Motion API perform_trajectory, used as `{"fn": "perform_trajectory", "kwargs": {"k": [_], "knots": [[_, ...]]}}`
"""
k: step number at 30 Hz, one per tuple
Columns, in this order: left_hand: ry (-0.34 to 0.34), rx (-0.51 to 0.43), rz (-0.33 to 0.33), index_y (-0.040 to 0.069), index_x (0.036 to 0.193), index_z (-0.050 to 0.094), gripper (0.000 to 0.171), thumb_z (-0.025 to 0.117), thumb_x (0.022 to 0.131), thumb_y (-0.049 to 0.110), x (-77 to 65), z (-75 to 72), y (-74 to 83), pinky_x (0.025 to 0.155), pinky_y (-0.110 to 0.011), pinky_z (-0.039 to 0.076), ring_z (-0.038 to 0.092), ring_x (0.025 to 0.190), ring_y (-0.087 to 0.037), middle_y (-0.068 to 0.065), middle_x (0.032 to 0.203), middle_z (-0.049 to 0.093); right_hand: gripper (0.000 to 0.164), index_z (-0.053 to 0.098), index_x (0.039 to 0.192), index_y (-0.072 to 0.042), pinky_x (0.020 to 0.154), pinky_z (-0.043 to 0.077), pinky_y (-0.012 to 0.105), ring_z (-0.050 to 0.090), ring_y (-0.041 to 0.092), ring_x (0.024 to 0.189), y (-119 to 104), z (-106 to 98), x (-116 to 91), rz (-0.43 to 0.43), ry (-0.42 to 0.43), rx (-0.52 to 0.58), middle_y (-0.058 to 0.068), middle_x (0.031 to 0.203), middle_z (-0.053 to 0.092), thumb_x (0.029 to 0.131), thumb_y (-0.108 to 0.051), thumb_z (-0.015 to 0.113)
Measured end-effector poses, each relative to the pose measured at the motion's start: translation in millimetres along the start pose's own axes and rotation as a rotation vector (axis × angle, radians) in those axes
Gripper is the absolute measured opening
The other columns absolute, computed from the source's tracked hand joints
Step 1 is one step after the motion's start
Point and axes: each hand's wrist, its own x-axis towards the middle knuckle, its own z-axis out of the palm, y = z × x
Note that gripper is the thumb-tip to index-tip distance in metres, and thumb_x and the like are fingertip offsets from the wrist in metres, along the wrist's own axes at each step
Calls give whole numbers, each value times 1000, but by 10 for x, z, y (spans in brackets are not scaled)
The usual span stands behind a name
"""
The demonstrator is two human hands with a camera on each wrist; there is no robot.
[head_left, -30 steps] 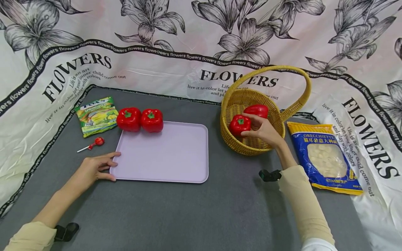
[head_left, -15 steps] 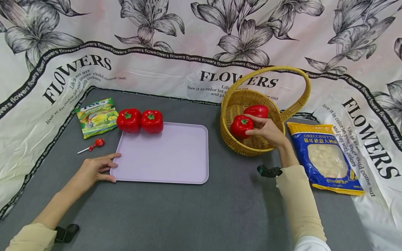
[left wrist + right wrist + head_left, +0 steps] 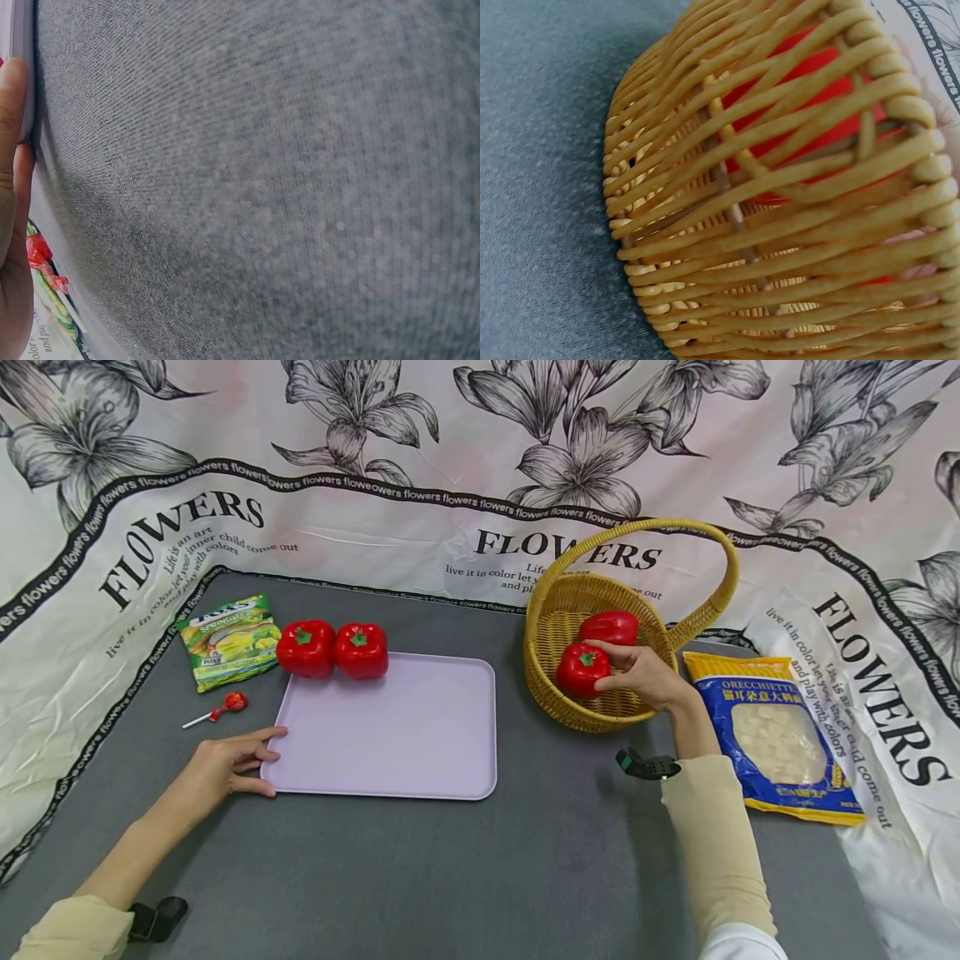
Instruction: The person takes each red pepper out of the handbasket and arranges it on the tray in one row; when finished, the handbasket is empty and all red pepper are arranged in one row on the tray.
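My right hand [image 3: 647, 677] reaches into the yellow wicker basket [image 3: 542, 672] and holds a red bell pepper [image 3: 581, 670] between thumb and fingers. Another red bell pepper [image 3: 609, 627] lies behind it in the basket. The right wrist view shows red through the weave of the basket wall [image 3: 780, 262], with most of the hand hidden. At the left, my left hand [image 3: 225, 764] grips the near left corner of a lilac tray [image 3: 390, 735], its fingers on the left rim and thumb at the corner. Two more red bell peppers [image 3: 306, 649] [image 3: 362, 652] sit at the tray's far left corner.
A green soup packet [image 3: 231, 643] and a red lollipop [image 3: 234, 702] lie left of the tray. A blue and yellow pasta bag [image 3: 776, 739] lies right of the basket. The basket's tall handle [image 3: 726, 585] arches above it. A floral cloth [image 3: 420, 527] borders the grey table [image 3: 450, 868].
My right hand has shifted the held bell pepper slightly right and toward me inside the basket. The left hand and tray have stayed in place.
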Motion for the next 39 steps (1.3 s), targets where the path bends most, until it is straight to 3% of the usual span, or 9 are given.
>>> {"fn": "perform_trajectory", "kwargs": {"k": [9,21,27,39], "knots": [[-11,1,-12,-1,93,73,42,89,55,3,8,-4,12,76,-4,45,61,101,-38,-22,122,62,59,51,139,-16,86,53,27,60,9,107,-97,-24,-5,26,16,89,-7,114,65,86,2,68],[-9,14,3,-2,94,73,43,89,55,4,6,-5,15,76,-2,43,63,98,-36,-21,122,62,54,59,133,-19,89,51,27,55,14,113,-279,-13,0,-35,-24,156,-3,123,61,86,4,68],[-10,19,1,-1,94,73,43,89,55,5,9,2,14,76,-2,43,64,98,-35,-21,122,62,52,65,126,-18,88,52,26,57,12,111,-404,36,-30,-24,-18,234,-3,117,64,82,10,68],[-5,3,3,-1,92,73,41,89,54,3,9,9,8,76,-3,44,62,100,-39,-23,121,62,56,61,131,-19,87,53,31,55,18,113,-638,204,-81,24,-14,207,4,124,59,82,6,71]]}}
